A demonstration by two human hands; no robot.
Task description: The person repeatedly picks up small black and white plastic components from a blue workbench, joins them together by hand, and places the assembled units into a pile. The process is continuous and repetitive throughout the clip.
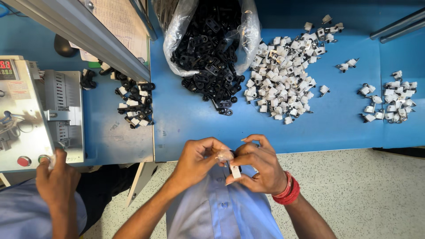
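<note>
While both hands meet over the lap, left hand and right hand pinch one small white clip with a black piece, mid-assembly by my read. Next move needs firm, aligned pressing; black parts and white clips pile wait on the blue table.

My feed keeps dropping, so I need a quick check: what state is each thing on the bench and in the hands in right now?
Left hand: pinching the small part.
Right hand: gripping the same part.
Small white and black part: held between both hands.
Clear plastic bag: open, black clips spilling out.
White clip pile: loose, heaped.
Assembled clips: lying beside the machine.
Co-worker's hand: at the machine's buttons.
</note>
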